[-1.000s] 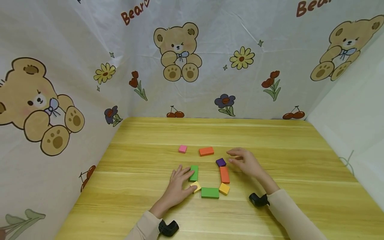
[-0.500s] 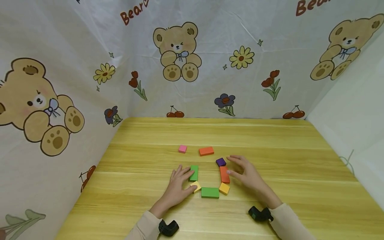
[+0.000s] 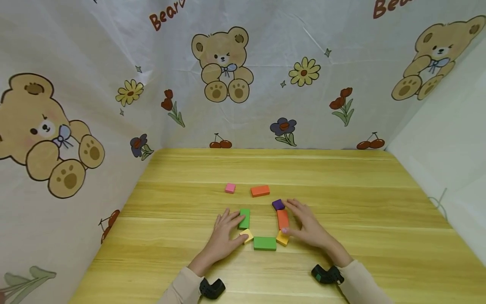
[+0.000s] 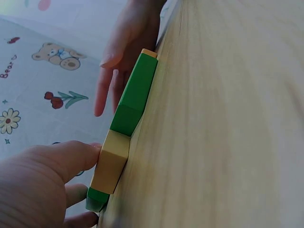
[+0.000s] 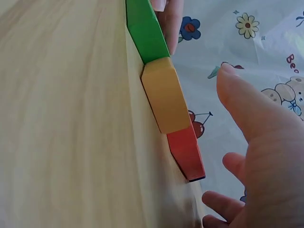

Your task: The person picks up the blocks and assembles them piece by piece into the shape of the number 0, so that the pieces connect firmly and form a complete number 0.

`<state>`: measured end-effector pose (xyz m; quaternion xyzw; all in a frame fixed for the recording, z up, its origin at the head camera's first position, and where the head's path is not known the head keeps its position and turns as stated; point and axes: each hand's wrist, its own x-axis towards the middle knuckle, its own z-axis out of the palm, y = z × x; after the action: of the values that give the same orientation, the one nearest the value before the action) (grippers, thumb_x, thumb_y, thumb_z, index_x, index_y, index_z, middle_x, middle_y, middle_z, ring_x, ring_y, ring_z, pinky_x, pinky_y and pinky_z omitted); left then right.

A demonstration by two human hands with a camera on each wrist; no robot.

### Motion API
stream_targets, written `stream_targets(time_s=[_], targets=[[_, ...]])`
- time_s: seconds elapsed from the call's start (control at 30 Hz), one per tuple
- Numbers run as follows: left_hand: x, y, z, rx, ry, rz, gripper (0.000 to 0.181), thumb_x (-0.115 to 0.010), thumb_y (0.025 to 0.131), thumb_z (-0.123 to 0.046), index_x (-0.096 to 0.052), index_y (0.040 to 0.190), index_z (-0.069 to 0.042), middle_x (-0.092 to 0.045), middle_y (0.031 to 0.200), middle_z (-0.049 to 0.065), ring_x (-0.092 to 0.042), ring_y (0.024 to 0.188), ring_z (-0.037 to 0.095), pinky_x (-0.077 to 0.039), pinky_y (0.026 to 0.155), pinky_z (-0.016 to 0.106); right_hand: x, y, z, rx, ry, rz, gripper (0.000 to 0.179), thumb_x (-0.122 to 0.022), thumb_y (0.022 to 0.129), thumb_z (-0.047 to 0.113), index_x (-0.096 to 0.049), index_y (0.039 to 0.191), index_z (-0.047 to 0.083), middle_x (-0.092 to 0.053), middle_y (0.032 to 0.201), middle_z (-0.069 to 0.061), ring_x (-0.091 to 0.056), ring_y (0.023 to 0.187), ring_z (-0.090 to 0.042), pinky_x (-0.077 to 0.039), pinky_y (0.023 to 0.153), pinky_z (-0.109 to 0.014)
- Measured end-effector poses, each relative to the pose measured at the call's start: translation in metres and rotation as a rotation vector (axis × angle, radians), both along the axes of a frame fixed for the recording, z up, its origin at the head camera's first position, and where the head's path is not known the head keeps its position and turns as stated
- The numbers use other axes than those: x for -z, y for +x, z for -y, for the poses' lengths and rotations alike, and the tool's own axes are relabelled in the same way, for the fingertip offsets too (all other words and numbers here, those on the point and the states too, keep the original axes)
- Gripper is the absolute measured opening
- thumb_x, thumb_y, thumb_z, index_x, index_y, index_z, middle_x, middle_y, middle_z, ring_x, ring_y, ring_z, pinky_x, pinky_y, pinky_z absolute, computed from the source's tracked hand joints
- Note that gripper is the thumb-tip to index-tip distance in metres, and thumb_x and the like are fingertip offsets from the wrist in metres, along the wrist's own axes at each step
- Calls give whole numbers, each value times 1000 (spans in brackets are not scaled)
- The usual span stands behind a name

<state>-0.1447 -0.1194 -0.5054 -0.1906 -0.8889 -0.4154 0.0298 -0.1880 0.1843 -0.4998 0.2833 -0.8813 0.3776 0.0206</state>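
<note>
On the wooden table, small blocks form a partial ring. My left hand (image 3: 222, 240) rests at its left side, fingertips on an upright green block (image 3: 246, 220) and thumb at a pale yellow block (image 3: 247, 237); the left wrist view shows that thumb against the yellow block's top edge. A second green block (image 3: 265, 243) lies crosswise at the front. My right hand (image 3: 310, 229) spreads along the right side, fingertips beside a purple block (image 3: 278, 204). Its thumb overlaps an orange-red block (image 3: 282, 218) and a yellow-orange block (image 3: 282, 239); in the right wrist view, the thumb appears apart from them.
Farther back lie an orange block (image 3: 260, 191) and a pink block (image 3: 230, 188), apart from the ring. A cloth printed with bears (image 3: 225, 65) hangs behind the table. Each wrist carries a black camera, such as the left one (image 3: 212, 289).
My right hand has come toward the front and slightly inward, from near the purple block to alongside the orange-red block. My left hand stays in place.
</note>
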Motion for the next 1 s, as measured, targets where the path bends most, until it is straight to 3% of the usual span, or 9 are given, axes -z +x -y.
stream_targets(time_s=[0.17, 1.0], targets=[[-1, 0, 1, -4, -2, -4, 56, -71, 89, -30, -57, 136, -4, -47, 146, 19, -20, 146, 46, -7, 115, 67, -4, 3, 4, -14, 21, 2, 82, -76, 81, 37, -41, 149, 8, -38, 150, -26, -21, 143, -51, -6, 109, -73], [1, -1, 0, -10, 14, -6, 56, -72, 88, -30, -58, 135, -3, -49, 145, 20, -20, 145, 47, -7, 114, 68, -1, 3, 3, -12, 102, -25, 89, -79, 76, 45, -42, 149, 9, -36, 152, -25, -21, 144, -48, -8, 111, -70]])
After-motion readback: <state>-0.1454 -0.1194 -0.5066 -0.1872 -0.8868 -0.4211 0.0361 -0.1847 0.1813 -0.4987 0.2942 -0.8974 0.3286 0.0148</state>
